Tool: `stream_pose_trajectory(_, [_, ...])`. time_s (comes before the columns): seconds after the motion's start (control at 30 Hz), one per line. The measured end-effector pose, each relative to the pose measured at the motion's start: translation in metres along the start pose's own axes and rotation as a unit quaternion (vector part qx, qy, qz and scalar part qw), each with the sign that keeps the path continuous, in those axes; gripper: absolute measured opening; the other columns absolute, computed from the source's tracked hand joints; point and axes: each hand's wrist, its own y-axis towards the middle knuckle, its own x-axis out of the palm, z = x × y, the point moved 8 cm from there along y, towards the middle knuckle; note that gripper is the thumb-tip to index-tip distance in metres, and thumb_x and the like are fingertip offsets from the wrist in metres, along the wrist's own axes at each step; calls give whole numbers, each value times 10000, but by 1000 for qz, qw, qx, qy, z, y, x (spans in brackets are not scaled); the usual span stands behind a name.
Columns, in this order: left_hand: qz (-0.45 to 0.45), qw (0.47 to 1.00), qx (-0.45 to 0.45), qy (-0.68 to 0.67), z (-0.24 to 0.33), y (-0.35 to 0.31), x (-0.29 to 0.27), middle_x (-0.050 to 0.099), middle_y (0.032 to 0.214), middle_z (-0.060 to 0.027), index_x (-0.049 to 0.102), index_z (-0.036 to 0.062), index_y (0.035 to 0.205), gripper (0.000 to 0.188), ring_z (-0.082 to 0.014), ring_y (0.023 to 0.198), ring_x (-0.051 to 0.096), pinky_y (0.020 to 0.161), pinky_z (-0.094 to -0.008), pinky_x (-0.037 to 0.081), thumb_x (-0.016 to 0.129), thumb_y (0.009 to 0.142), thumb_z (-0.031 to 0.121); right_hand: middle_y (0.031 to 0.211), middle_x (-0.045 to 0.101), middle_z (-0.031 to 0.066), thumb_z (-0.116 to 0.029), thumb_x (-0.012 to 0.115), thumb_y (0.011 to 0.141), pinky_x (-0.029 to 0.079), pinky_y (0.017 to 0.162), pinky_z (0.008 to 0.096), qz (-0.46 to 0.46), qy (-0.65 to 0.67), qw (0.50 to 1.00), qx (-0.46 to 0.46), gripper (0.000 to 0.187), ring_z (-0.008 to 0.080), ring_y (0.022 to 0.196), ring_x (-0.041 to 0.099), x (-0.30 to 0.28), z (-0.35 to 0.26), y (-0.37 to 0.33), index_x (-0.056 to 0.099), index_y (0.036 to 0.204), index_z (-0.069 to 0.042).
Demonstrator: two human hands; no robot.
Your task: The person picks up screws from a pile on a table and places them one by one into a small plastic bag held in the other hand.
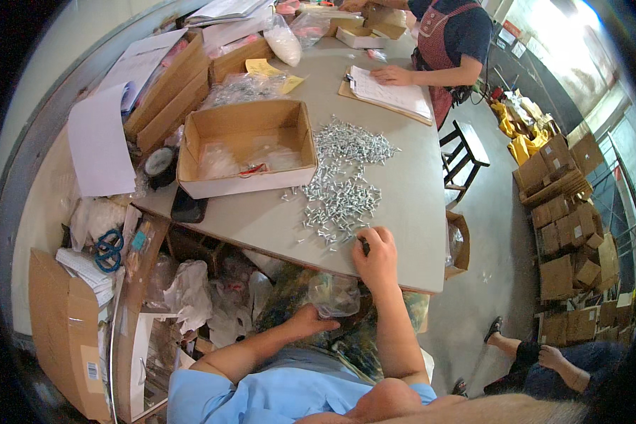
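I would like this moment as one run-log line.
left hand: holds clear plastic bag | right hand: curled over table, beside metal fasteners, grip unclear | open box: left of fasteners

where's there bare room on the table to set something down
Widest: the grey table right of the metal pieces, nearer than the clipboard, out to the right edge. Smaller: between the open box, the pieces and the near edge. Crowded: the middle, with the pieces and the right hand at their near end; the far left, with papers.

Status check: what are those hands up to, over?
Left hand holding clear plastic bag. Right hand by loose metal fasteners, grip unclear. Cardboard box sits left of fasteners.
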Motion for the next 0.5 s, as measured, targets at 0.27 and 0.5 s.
stream_pose_trajectory(0.27, [66,998,3,10,9,-3,0,654,1074,-93,599,18,1116,432,-190,972,603,884,-337,460,747,779,244,881,604,151,-115,648,781,494,710,393,-294,146,942,64,157,324,771,608,2,-21,-28,643,920,-43])
stream_pose_trajectory(0.5, [90,996,-1,-8,0,-3,4,679,984,-117,629,4,1049,383,-216,901,633,830,-351,482,732,785,261,875,605,137,-151,649,793,494,703,388,-71,40,993,80,168,313,769,610,10,-6,9,632,928,-53])
